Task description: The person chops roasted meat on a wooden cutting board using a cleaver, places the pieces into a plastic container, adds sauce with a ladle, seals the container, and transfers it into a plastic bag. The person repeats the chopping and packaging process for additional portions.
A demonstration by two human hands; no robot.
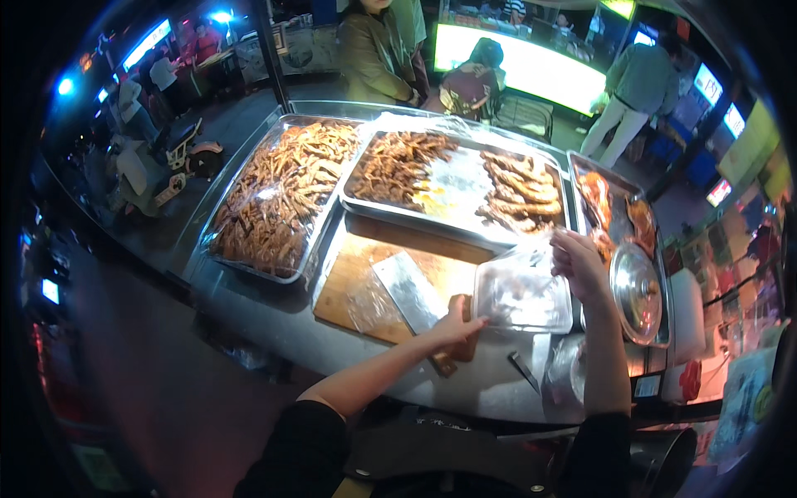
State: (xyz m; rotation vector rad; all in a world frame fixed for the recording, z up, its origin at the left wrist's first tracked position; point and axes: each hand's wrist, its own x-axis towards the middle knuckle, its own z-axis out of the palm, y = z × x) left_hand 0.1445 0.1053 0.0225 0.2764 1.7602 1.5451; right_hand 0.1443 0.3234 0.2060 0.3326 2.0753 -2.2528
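Observation:
Clear plastic film [529, 249] rises from a small metal tray [522, 328] at the counter's front right. My right hand [579, 260] pinches the film above the tray's far right corner. At the tray's near left, my left hand [459, 322] has its thumb against the edge; its other fingers are partly hidden. Glare and film blur what the tray holds. Left of it, a cleaver [408, 289] lies across a wooden cutting board [352, 264], its handle toward me. Crumpled clear plastic [372, 306] rests on the board beside the blade.
Behind the board stand a film-covered tray [299, 277] of cooked chicken feet and a tray [405, 215] of cooked meat pieces. A tray [576, 163] with roasted meat and a round metal lid [635, 292] is at right. A small knife [524, 371] lies near me. People [377, 56] stand beyond.

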